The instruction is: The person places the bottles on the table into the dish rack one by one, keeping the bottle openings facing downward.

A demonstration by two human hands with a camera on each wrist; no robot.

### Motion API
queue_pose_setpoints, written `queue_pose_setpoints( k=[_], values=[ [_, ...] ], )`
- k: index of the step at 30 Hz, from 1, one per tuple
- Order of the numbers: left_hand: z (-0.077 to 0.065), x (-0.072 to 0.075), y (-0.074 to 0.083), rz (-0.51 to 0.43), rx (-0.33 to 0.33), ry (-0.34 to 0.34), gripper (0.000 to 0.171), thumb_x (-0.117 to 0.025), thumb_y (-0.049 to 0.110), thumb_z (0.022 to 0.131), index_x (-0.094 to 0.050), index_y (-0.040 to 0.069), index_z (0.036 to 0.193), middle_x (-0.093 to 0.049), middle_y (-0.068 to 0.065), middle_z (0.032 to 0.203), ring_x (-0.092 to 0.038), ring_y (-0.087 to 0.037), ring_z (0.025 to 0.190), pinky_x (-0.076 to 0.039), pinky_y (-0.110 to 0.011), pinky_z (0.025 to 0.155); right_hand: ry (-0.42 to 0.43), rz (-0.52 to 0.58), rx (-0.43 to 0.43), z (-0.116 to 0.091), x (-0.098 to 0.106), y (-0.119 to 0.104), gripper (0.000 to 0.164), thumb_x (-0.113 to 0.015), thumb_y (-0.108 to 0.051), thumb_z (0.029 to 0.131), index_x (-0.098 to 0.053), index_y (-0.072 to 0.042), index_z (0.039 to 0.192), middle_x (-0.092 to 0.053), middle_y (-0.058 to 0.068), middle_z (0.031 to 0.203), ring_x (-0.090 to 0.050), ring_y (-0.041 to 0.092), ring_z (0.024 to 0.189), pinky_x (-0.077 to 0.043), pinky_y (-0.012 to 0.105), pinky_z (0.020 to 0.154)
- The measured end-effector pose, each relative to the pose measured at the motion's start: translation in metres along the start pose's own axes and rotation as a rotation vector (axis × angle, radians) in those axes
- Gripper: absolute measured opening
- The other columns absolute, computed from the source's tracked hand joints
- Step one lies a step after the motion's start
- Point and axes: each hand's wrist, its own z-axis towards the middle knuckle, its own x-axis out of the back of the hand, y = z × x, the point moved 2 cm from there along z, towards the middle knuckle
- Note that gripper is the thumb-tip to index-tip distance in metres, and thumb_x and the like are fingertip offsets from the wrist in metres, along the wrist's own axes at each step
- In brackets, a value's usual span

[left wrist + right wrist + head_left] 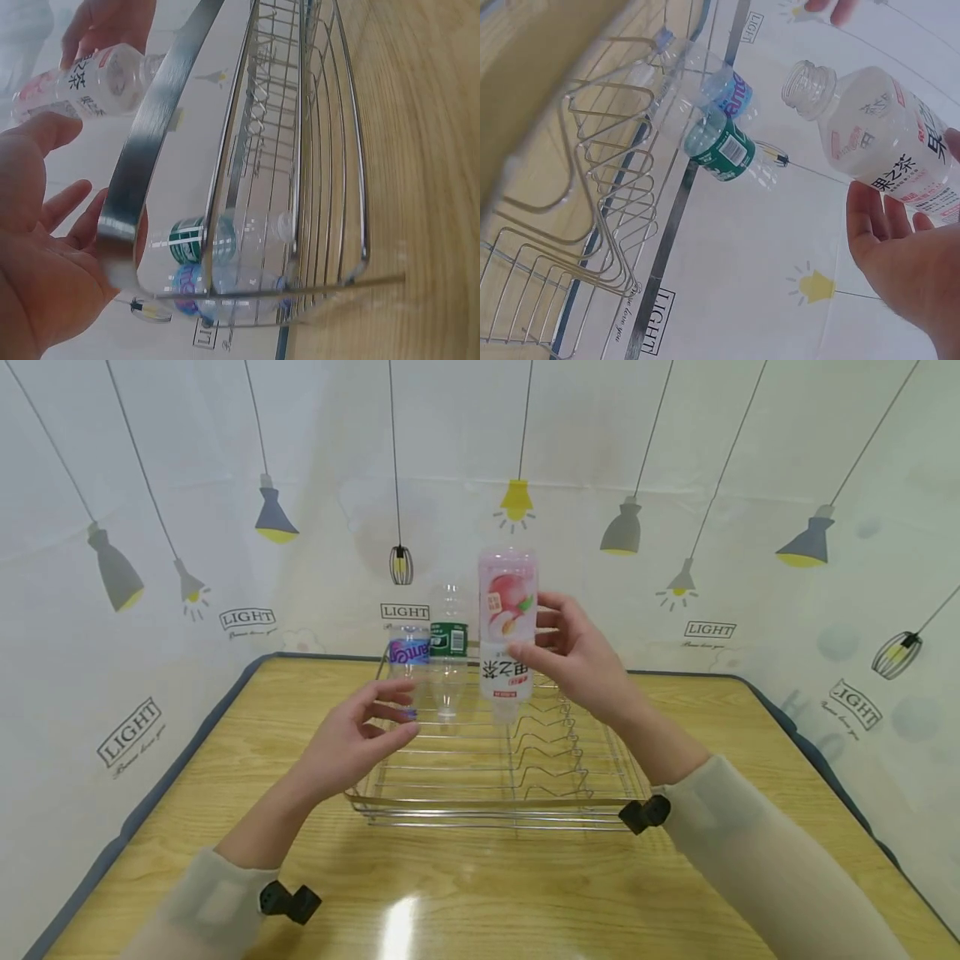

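My right hand grips a clear plastic bottle with a pink peach label, held upside down above the wire dish rack. Its open mouth, without a cap, shows in the right wrist view. To its left, my left hand is held out with fingers loosely spread and nothing in it, over the rack's left side. Two more clear bottles stand neck down in the rack's far left part: one with a green label, the other with a blue and purple label.
The rack has a row of bent wire dividers along its right side. It stands on a wood-grain table. Behind the table hangs a pale backdrop printed with lamps.
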Motion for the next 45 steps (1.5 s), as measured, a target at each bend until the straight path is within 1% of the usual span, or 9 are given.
queue_pose_setpoints(
  k=[4, 8, 13, 16, 18, 24, 31, 38, 45],
  values=[
    [-0.006, 0.011, -0.005, 0.043, 0.015, 0.035, 0.053, -0.074, 0.025, 0.107, -0.057, 0.016, 0.156, -0.066, -0.011, 0.145, -0.068, -0.026, 0.121, -0.058, -0.026, 0.093, 0.044, 0.010, -0.009, 0.011, 0.003, 0.000, 0.069, -0.075, -0.022, 0.104, -0.040, -0.019, 0.163, -0.060, 0.013, 0.146, -0.065, 0.029, 0.125, -0.061, 0.035, 0.100],
    [-0.012, 0.019, -0.010, 0.089, 0.030, 0.066, 0.052, -0.074, 0.026, 0.107, -0.057, 0.014, 0.155, -0.064, -0.014, 0.145, -0.067, -0.028, 0.121, -0.056, -0.028, 0.096, 0.083, 0.036, -0.032, 0.023, 0.006, 0.003, 0.070, -0.076, -0.027, 0.104, -0.040, -0.021, 0.163, -0.059, 0.010, 0.147, -0.064, 0.028, 0.126, -0.060, 0.039, 0.103],
    [-0.017, 0.025, -0.020, 0.142, 0.035, 0.092, 0.053, -0.073, 0.024, 0.107, -0.057, 0.006, 0.154, -0.055, -0.020, 0.152, -0.058, -0.036, 0.133, -0.053, -0.049, 0.109, 0.123, 0.077, -0.047, 0.037, 0.007, 0.006, 0.073, -0.077, -0.029, 0.103, -0.040, -0.020, 0.164, -0.058, 0.010, 0.150, -0.062, 0.027, 0.131, -0.059, 0.045, 0.107],
    [-0.020, 0.026, -0.027, 0.160, 0.062, 0.067, 0.053, -0.072, 0.026, 0.108, -0.057, 0.006, 0.154, -0.048, -0.022, 0.156, -0.054, -0.042, 0.137, -0.051, -0.061, 0.111, 0.142, 0.108, -0.050, 0.044, 0.006, 0.009, 0.074, -0.077, -0.028, 0.102, -0.039, -0.018, 0.165, -0.057, 0.010, 0.151, -0.061, 0.028, 0.133, -0.056, 0.048, 0.110],
    [-0.023, 0.026, -0.032, 0.169, 0.092, 0.035, 0.053, -0.071, 0.029, 0.109, -0.057, 0.008, 0.155, -0.045, -0.023, 0.158, -0.056, -0.042, 0.137, -0.053, -0.062, 0.111, 0.155, 0.133, -0.052, 0.048, 0.004, 0.010, 0.074, -0.077, -0.027, 0.102, -0.039, -0.018, 0.165, -0.056, 0.011, 0.152, -0.061, 0.028, 0.134, -0.055, 0.050, 0.113],
    [-0.027, 0.024, -0.044, 0.151, 0.160, -0.028, 0.053, -0.069, 0.035, 0.110, -0.056, 0.012, 0.156, -0.043, -0.024, 0.159, -0.061, -0.044, 0.133, -0.062, -0.050, 0.094, 0.195, 0.188, -0.047, 0.062, -0.005, 0.018, 0.072, -0.077, -0.024, 0.102, -0.041, -0.017, 0.164, -0.056, 0.013, 0.151, -0.061, 0.028, 0.133, -0.054, 0.051, 0.115],
    [-0.026, 0.023, -0.051, 0.099, 0.186, -0.057, 0.048, -0.069, 0.033, 0.110, -0.060, 0.008, 0.150, -0.063, -0.018, 0.139, -0.064, -0.032, 0.112, -0.058, -0.037, 0.082, 0.246, 0.232, -0.061, 0.076, -0.018, 0.029, 0.068, -0.076, -0.024, 0.102, -0.045, -0.018, 0.162, -0.059, 0.011, 0.146, -0.063, 0.026, 0.128, -0.055, 0.045, 0.113],
    [-0.022, 0.022, -0.057, -0.009, 0.172, -0.102, 0.041, -0.068, 0.022, 0.110, -0.060, 0.003, 0.144, -0.065, -0.015, 0.115, -0.072, -0.026, 0.094, -0.062, -0.033, 0.079, 0.321, 0.304, -0.081, 0.091, -0.032, 0.038, 0.070, -0.080, -0.028, 0.099, -0.047, -0.023, 0.160, -0.060, 0.008, 0.145, -0.063, 0.025, 0.127, -0.055, 0.043, 0.113],
    [-0.021, 0.023, -0.059, -0.019, 0.184, -0.116, 0.043, -0.071, 0.023, 0.108, -0.060, 0.003, 0.144, -0.067, -0.013, 0.107, -0.070, -0.028, 0.091, -0.060, -0.034, 0.074, 0.375, 0.322, -0.074, 0.097, -0.040, 0.047, 0.067, -0.080, -0.029, 0.099, -0.050, -0.025, 0.159, -0.062, 0.006, 0.144, -0.064, 0.024, 0.126, -0.056, 0.042, 0.111]
  ],
)
